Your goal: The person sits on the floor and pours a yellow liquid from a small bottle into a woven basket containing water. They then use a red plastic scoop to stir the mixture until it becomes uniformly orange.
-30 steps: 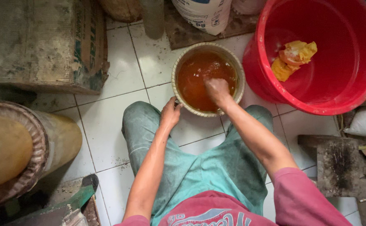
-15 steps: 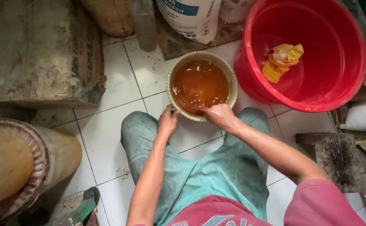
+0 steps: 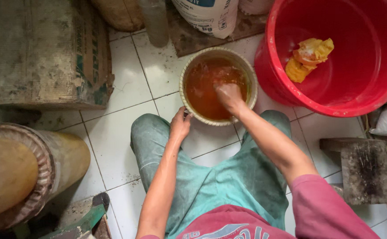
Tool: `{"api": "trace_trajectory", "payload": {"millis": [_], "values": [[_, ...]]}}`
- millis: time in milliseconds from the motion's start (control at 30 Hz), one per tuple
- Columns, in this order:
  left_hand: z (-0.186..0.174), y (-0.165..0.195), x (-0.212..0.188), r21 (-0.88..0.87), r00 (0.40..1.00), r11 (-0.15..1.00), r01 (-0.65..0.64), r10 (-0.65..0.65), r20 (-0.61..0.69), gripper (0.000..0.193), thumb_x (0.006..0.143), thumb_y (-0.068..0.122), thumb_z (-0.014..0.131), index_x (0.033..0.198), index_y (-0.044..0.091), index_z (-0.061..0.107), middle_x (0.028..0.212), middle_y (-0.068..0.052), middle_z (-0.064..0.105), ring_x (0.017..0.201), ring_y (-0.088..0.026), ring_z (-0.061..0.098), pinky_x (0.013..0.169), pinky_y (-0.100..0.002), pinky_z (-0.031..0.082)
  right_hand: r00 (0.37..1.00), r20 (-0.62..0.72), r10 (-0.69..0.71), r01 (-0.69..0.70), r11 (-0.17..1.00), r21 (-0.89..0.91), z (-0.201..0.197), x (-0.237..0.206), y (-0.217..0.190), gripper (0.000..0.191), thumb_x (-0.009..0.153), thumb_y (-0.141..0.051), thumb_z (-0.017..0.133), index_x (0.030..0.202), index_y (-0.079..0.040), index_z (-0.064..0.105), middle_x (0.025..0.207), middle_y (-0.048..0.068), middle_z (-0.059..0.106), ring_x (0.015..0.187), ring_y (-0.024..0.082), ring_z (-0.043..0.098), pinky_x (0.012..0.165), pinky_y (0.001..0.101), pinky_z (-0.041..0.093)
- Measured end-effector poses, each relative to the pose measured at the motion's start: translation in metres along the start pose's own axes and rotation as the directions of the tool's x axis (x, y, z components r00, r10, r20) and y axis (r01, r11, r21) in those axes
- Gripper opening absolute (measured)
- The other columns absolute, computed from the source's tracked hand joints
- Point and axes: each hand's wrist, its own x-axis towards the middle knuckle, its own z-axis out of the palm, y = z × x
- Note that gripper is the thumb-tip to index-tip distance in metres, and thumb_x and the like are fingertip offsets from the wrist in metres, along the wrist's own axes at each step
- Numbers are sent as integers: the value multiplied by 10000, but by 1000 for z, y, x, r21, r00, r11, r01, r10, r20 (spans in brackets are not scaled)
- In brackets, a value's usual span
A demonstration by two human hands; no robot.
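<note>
Bowl [image 3: 246, 75] of brown liquid at upper centre looks heavy and slippery: left hand [image 3: 180, 126] grips its near rim, right hand [image 3: 229, 95] sits dipped inside, its grip unclear.

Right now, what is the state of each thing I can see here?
Bowl: upright on the tiled floor, filled with brownish-orange liquid.
Right hand: dipped into the liquid, its grip hidden.
Left hand: holding the bowl's rim.
Red bucket: upright, open.
Yellow cloth: crumpled inside the bucket.
</note>
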Motion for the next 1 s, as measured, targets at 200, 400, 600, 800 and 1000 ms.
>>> {"api": "trace_trajectory", "payload": {"millis": [200,400,600,800,1000], "values": [[1,-1,-1,18,1000,1000,-25,25,-7,412,954,280,646,1314,84,595,1063,-185,741,966,-362,714,855,-459,543,996,-51,-69,76,985,153,-12,-13,-51,192,862,-138,635,1023,-97,731,666,155,690,594,333,708,488,463,535],[4,-7,-2,18,1000,1000,-14,14,10,461,967,265,647,1388,102,557,1049,-188,751,959,-358,725,852,-459,553,982,129,-138,99,958,270,-35,-66,-48,274,821,-159,639,1066,-105,749,648,153,700,605,358,712,503,496,546],[5,-9,1,-49,1000,999,15,-16,-9,825,912,161,684,1604,174,235,1029,-147,749,899,-298,736,818,-441,567,934,355,44,-71,995,64,-34,-91,2,153,851,-216,654,896,-124,767,718,152,732,673,333,740,556,489,577],[2,-6,2,-73,1000,997,-8,8,1,883,912,119,682,1641,241,199,1018,-131,752,897,-272,740,820,-428,575,987,144,72,-72,997,-6,-18,-55,29,284,832,-140,625,1080,-98,760,692,154,724,630,317,736,524,454,572],[-3,2,-2,-63,1000,998,11,-11,6,883,914,130,681,1643,255,199,998,-136,752,889,-276,737,828,-423,576,997,-64,42,-42,999,0,-7,-8,-3,136,889,-117,611,953,-132,730,707,135,721,643,314,730,533,460,556]]}}
